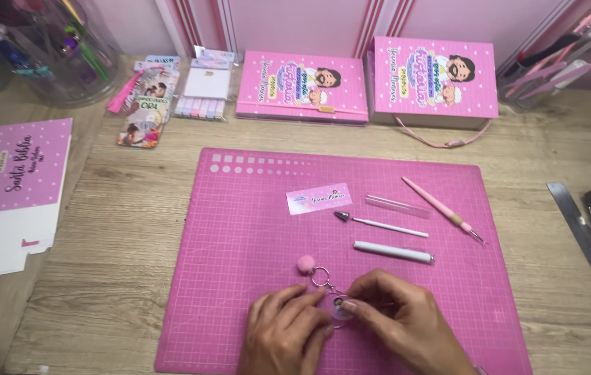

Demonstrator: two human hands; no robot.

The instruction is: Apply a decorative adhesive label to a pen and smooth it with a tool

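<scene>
Pink cutting mat [240, 229] on the wooden desk. At its near edge, left hand [285, 337] and right hand [403, 323] both pinch a round clear keychain [339, 305], pompom [306, 263] lying just beyond. Advice: hold the disc flat on the mat, fingertips at its rim, off the picture.

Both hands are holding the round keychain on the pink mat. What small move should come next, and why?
Probably press the round keychain flat with the fingertips. Both the left hand and right hand pinch it on the mat, and the ring and pompom lie free beside.
</scene>
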